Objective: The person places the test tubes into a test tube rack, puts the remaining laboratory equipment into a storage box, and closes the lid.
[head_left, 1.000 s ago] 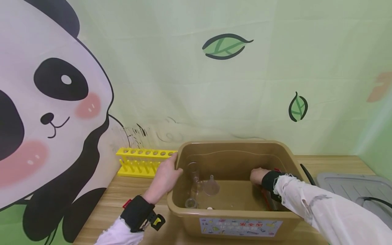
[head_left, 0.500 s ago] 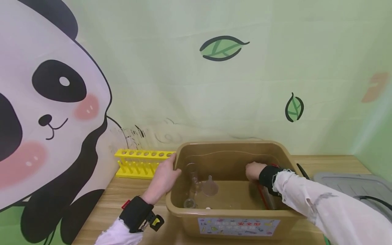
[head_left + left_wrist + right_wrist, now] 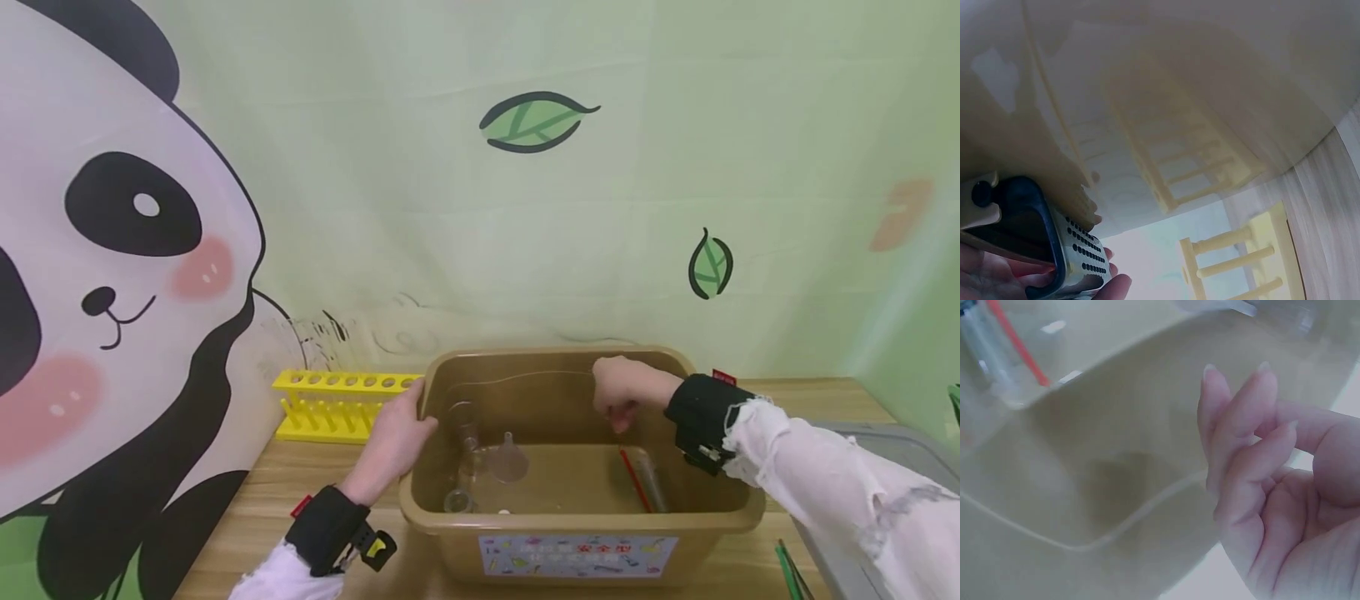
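Observation:
In the head view, a brown plastic bin stands on the table, labelled at the front. My left hand grips its left rim, thumb on the inner side. My right hand hangs inside by the back wall, fingers curled. Nothing shows between these curled fingers in the right wrist view. Below that hand lie a thin red stick and a clear tube. A clear funnel rests on the bin floor. Left of it are a small clear round vessel and other clear ware, partly hard to make out.
A yellow test tube rack stands left of the bin, behind my left hand. A grey lid lies to the right, partly under my right sleeve. Green tweezers lie near the front right. A panda-printed cloth hangs behind the table.
My right hand has risen from low in the bin toward the rim, uncovering the red stick and clear tube. My left hand stays on the rim. The head view has shifted slightly right.

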A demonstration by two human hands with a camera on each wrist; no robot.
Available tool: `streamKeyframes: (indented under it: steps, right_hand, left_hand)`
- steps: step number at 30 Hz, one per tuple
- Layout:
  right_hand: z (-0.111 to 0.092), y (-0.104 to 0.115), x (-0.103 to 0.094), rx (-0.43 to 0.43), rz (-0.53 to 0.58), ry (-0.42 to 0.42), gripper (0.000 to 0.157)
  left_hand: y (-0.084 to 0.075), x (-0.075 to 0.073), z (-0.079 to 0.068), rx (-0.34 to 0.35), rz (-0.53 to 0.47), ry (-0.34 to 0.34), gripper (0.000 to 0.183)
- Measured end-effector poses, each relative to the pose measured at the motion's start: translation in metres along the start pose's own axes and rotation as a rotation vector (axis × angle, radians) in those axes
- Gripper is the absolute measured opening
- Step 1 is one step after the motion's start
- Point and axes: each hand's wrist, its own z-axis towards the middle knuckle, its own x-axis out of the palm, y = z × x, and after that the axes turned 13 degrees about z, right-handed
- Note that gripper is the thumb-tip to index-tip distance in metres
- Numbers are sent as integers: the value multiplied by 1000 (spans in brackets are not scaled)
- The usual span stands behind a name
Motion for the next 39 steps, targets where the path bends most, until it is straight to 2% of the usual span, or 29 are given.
streamKeyframes:
  steps: [2,4,11,14,19,29,32,39]
  right_hand:
    - [-28,27,-11,-50,-17,8,24]
    - [-47,42,-19,-76,-6,10,26]
    - [-68,46,-45,-155,33,0,28]
    - [-80,46,-56,-151,70,-21,23]
    - [-91,40,-72,-109,128,-52,18]
    - [-114,25,-92,-90,192,-146,18]
    - [-119,16,-98,-75,193,-176,20]
    - [-126,-14,-107,-28,212,-186,21]
  left_hand:
    - [0,-1,-1,2,-3,-1,54]
    - [0,-1,-1,4,-12,0,54]
    - [0,-1,-1,-7,-11,-3,54]
    - [1,-1,-1,-15,-16,2,53]
    - [1,-2,0,-24,-35,12,54]
    - [3,-1,-1,-13,-8,-3,54]
    - [3,-1,-2,-13,-18,-3,54]
    - [2,-1,0,-1,-46,0,52]
